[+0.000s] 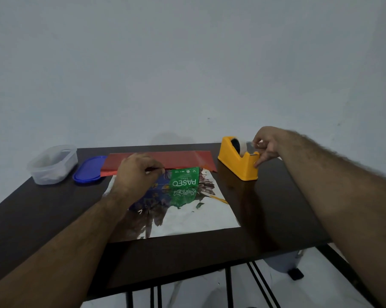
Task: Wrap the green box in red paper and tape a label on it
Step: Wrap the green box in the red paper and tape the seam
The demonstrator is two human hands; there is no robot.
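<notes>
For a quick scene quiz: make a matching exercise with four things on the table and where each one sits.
Things:
1. green box
2. tape dispenser
3. blue lid
4. clear container

Places:
A. far left corner of the table
B. on the shiny sheet, partly under the left hand
C. between the container and the red paper
D. far right, touched by the right hand

Pairs: 1-B, 2-D, 3-C, 4-A
</notes>
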